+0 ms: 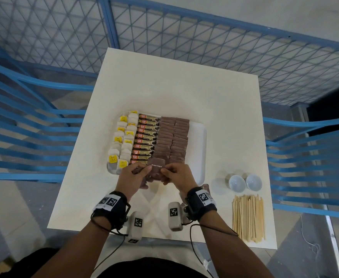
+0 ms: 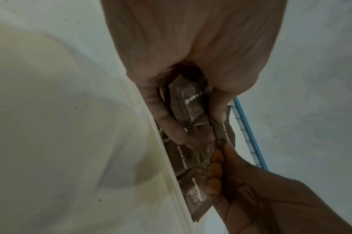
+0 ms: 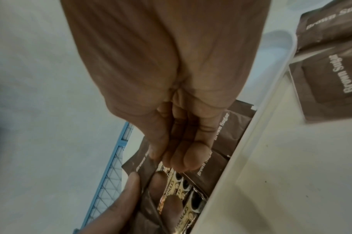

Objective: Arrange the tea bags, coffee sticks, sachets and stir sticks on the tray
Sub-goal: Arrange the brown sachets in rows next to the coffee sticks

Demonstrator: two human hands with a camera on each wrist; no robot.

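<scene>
I see both hands, left (image 1: 133, 177) and right (image 1: 176, 176), pinching 1 sachet (image 1: 156, 167): light, limp, slippery; grip its edges.

Person's worn equipment: wrist bands, camera modules, cables.

A black band (image 1: 112, 205) with white square-patterned marker tags is worn on the left wrist, and a matching one (image 1: 201, 199) on the right. A grey camera module (image 1: 136, 225) bearing such a marker is attached beside the left band, another (image 1: 174, 215) beside the right. Thin black cables are looped from both bands. Forearms are left bare; dark clothing is seen below.
</scene>
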